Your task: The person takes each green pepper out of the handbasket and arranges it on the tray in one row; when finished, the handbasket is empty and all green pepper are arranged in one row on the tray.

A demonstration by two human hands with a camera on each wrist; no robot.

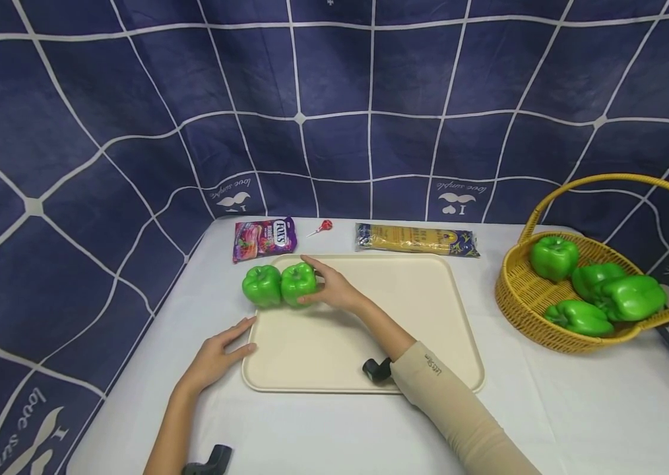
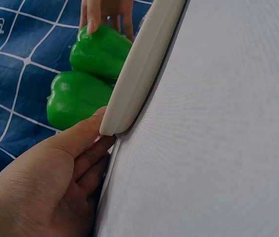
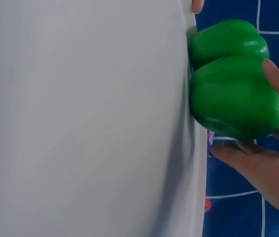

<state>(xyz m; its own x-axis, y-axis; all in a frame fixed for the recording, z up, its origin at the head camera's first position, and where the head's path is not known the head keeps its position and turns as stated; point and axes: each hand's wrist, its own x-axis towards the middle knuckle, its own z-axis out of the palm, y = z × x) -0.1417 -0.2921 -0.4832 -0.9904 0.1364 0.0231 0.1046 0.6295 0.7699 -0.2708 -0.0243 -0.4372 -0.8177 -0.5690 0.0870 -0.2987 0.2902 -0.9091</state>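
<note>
My right hand [image 1: 337,289] grips a green bell pepper [image 1: 298,284] at the back left corner of a cream tray [image 1: 364,330]. In the right wrist view, thumb and fingers spread around this pepper [image 3: 235,101]. A second green bell pepper [image 1: 262,286] sits right beside it on the left, over the tray's left edge. My left hand [image 1: 216,356] rests at the tray's left side. Its thumb and forefinger reach to the rim, the thumb right at the tray's edge [image 2: 134,84] in the left wrist view. The other left fingers lie lower, partly hidden.
A wicker basket [image 1: 509,297] with a tall handle stands at the right, holding several green bell peppers. Behind the tray lie a Fox's candy bag [image 1: 264,239], a red lollipop [image 1: 325,225] and a pasta packet [image 1: 417,239]. A blue checked cloth [image 1: 334,86] hangs behind the white table.
</note>
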